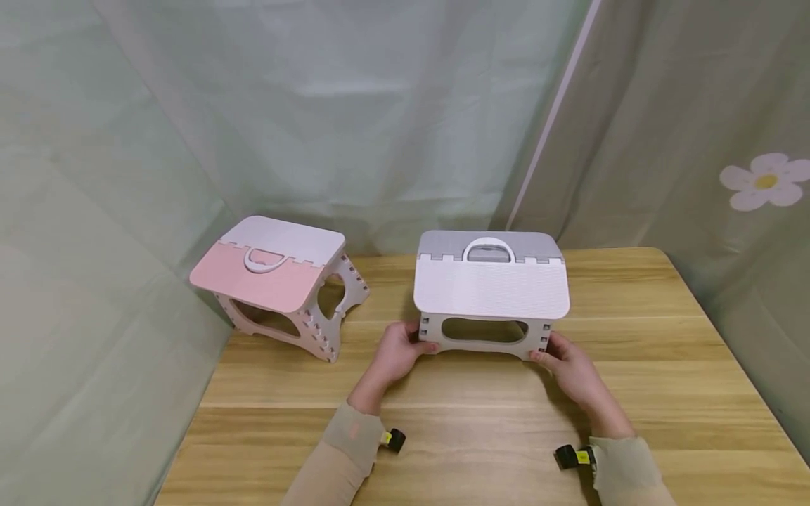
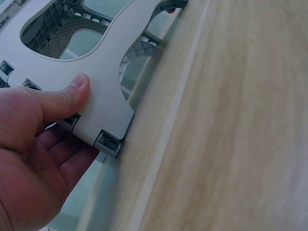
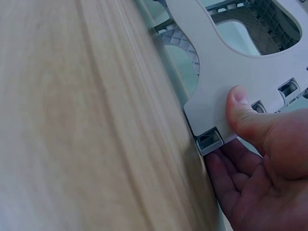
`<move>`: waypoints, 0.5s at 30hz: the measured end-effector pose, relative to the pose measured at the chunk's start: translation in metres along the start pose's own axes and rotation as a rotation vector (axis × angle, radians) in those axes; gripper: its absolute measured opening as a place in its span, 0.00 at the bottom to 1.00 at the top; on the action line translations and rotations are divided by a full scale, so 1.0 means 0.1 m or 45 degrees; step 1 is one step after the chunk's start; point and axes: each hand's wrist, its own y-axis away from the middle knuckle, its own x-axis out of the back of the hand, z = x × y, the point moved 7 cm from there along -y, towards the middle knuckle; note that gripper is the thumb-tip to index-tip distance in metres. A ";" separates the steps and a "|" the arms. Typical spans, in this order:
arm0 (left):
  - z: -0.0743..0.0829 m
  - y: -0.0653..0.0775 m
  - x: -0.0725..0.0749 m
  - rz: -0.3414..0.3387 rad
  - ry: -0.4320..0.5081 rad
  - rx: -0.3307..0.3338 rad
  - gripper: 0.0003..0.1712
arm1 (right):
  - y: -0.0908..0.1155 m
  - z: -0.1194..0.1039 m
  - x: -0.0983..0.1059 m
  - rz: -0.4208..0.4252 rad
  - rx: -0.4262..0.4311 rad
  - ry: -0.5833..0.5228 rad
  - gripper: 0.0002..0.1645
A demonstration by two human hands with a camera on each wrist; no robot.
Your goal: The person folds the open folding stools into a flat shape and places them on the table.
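Observation:
A folding step stool (image 1: 490, 288) with a white and grey top stands upright on the table, its legs unfolded and its front panel facing me. My left hand (image 1: 401, 348) grips the lower left edge of that front panel, with the thumb (image 2: 77, 94) flat on the outer face and the fingers curled behind. At the lower right corner my right hand (image 1: 569, 365) holds the panel the same way, its thumb (image 3: 238, 103) on the face and the other fingers behind the edge. The stool's white arched handle (image 1: 489, 242) lies at the middle of the top.
A second folding stool (image 1: 268, 277), pink and white, stands unfolded at the table's back left. The wooden table (image 1: 481, 436) reaches back to a pale curtain (image 1: 354, 126). Curtains also hang at the left and right, the right one bearing a white flower (image 1: 766, 181).

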 end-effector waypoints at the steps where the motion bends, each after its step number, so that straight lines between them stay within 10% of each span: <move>1: 0.00 0.01 0.00 0.000 0.003 -0.003 0.11 | 0.00 0.00 0.00 -0.002 -0.001 -0.003 0.30; 15: 0.00 0.01 -0.01 0.000 0.029 0.004 0.12 | 0.00 0.01 0.00 0.002 0.018 -0.007 0.31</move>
